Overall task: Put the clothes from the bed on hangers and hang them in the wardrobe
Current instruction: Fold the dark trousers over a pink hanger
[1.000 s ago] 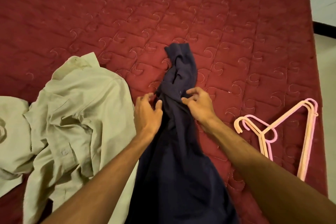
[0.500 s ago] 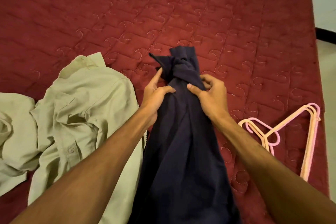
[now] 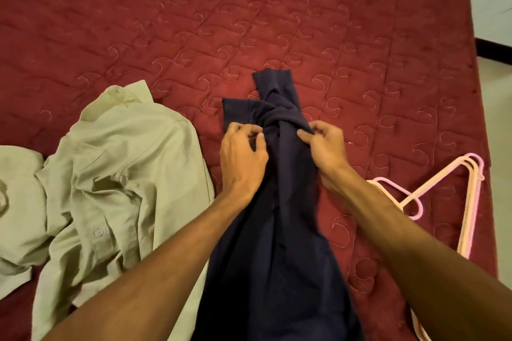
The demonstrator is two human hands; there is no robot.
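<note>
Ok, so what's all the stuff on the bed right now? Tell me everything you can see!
bed cover: one, dark red, quilted, under everything
blue garment: one, dark blue, middle of the bed, bunched at its far end
shirt: one, pale beige, crumpled on the left
pale cloth: one, pale beige, far left edge, partly out of view
hangers: a stack, number unclear, pink, on the right side of the bed
floor: pale, beyond the bed's right edge
left hand: one, pinching the blue garment's left side
right hand: one, pinching its right side
</note>
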